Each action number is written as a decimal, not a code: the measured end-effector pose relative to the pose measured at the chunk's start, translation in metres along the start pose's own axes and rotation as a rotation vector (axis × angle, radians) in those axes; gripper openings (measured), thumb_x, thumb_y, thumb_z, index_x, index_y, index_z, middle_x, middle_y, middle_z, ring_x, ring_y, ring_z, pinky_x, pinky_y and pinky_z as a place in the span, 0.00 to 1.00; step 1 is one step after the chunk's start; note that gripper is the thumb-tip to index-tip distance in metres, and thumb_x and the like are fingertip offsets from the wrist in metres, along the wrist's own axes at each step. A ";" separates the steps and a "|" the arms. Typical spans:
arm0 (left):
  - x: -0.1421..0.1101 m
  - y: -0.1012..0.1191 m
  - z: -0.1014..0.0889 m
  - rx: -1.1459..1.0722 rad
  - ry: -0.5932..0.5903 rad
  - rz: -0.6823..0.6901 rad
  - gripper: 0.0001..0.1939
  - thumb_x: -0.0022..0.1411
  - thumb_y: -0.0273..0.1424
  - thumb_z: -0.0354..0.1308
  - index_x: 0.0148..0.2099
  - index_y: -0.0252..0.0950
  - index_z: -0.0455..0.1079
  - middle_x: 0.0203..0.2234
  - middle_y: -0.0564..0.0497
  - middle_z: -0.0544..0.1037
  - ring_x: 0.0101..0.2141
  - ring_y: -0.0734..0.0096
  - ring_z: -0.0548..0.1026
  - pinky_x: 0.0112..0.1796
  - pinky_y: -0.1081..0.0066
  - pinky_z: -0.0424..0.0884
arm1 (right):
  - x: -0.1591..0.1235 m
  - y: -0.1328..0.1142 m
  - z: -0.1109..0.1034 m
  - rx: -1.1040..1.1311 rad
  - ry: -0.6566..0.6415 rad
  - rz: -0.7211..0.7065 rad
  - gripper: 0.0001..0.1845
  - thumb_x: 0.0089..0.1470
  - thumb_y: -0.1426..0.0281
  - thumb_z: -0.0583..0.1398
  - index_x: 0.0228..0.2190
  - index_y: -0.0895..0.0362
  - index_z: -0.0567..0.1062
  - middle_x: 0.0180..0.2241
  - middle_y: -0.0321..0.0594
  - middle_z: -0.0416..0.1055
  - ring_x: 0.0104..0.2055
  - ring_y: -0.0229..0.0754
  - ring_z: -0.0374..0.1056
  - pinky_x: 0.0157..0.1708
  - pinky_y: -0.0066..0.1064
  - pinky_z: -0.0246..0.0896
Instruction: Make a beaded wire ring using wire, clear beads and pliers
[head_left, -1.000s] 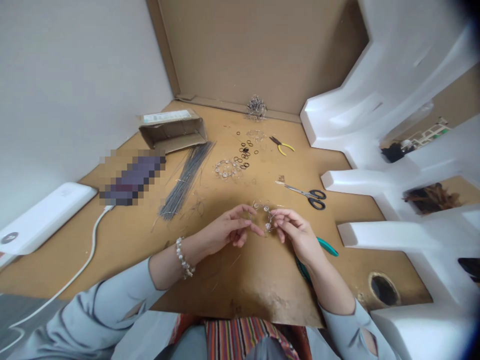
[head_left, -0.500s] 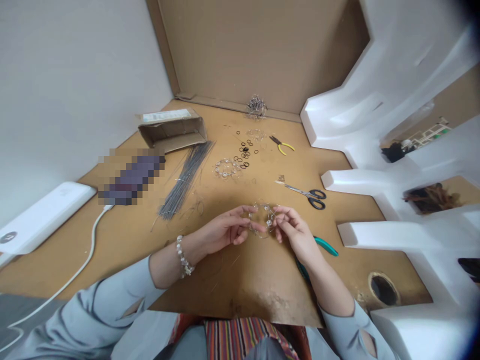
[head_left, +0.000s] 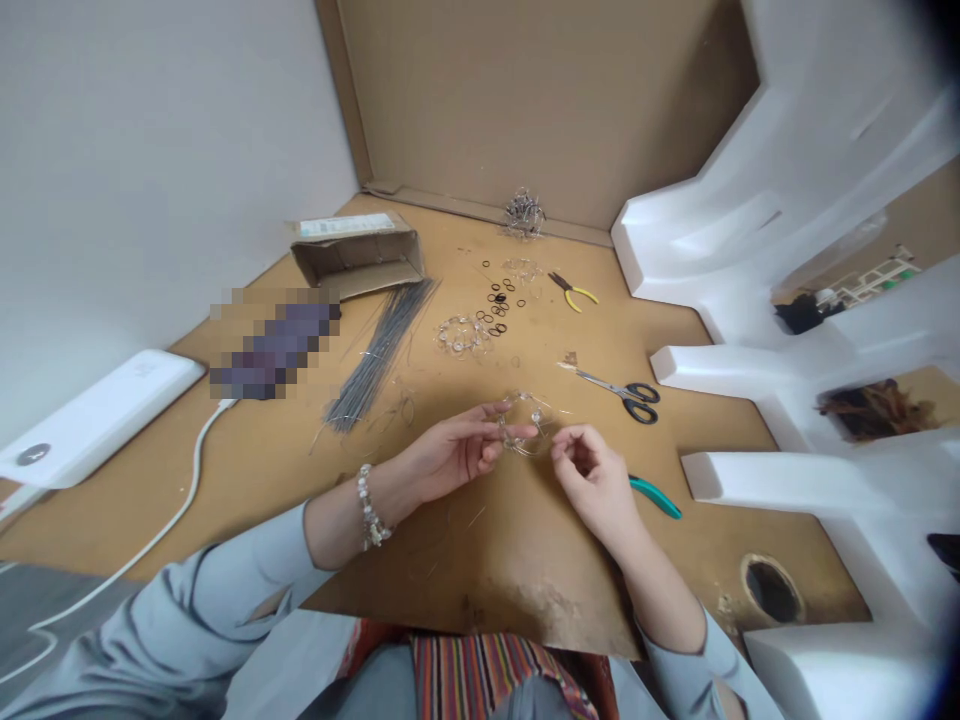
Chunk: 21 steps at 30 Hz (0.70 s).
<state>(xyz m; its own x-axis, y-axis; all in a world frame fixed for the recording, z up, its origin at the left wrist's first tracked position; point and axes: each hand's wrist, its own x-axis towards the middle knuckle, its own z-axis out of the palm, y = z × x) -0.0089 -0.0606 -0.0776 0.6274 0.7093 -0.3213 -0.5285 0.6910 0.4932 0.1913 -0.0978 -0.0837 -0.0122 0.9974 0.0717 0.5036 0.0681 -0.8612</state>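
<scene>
One beaded wire ring (head_left: 535, 417) sat pinched by the left hand (head_left: 459, 455), above the near tabletop (head_left: 495, 560), strung but with stray ends apparently unfinished; whether the right hand's (head_left: 596, 485) narrow grip held anything, I couldn't tell. A beaded loop (head_left: 457, 346) lay farther off.

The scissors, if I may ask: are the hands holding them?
No, the scissors lie on the table, beyond the right hand and apart from it.

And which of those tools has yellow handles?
The pliers beyond the scissors; the scissors' handles are black, and the tool by the right hand shows teal.
</scene>
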 end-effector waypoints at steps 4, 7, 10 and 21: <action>0.000 0.000 -0.001 0.012 0.007 -0.003 0.13 0.57 0.20 0.56 0.45 0.33 0.66 0.42 0.39 0.77 0.20 0.85 0.67 0.22 0.83 0.66 | 0.001 -0.002 0.003 -0.074 -0.041 -0.029 0.05 0.50 0.67 0.57 0.27 0.55 0.70 0.23 0.35 0.68 0.23 0.35 0.62 0.24 0.27 0.58; 0.001 -0.002 -0.003 0.030 0.003 0.004 0.14 0.57 0.20 0.56 0.47 0.33 0.65 0.42 0.39 0.77 0.20 0.84 0.67 0.23 0.83 0.66 | 0.003 -0.001 0.004 -0.111 -0.036 -0.045 0.08 0.51 0.65 0.57 0.25 0.55 0.70 0.22 0.34 0.67 0.22 0.35 0.61 0.24 0.27 0.57; 0.001 -0.003 -0.006 0.064 -0.020 0.012 0.15 0.58 0.21 0.56 0.48 0.34 0.63 0.43 0.39 0.76 0.20 0.84 0.68 0.24 0.82 0.66 | 0.003 0.001 0.004 -0.120 -0.038 -0.034 0.10 0.52 0.63 0.57 0.24 0.55 0.70 0.21 0.34 0.66 0.22 0.34 0.59 0.24 0.26 0.55; 0.002 -0.007 -0.006 0.105 -0.085 0.031 0.17 0.60 0.23 0.55 0.51 0.35 0.60 0.50 0.36 0.71 0.23 0.83 0.71 0.25 0.81 0.67 | 0.000 0.001 0.002 -0.377 0.014 -0.158 0.07 0.52 0.68 0.55 0.24 0.54 0.70 0.23 0.36 0.68 0.26 0.38 0.64 0.28 0.28 0.56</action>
<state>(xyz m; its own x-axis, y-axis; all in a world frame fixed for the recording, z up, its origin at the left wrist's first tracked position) -0.0071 -0.0634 -0.0863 0.6602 0.7125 -0.2376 -0.4885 0.6477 0.5848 0.1895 -0.0976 -0.0854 -0.1047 0.9747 0.1976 0.7779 0.2041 -0.5944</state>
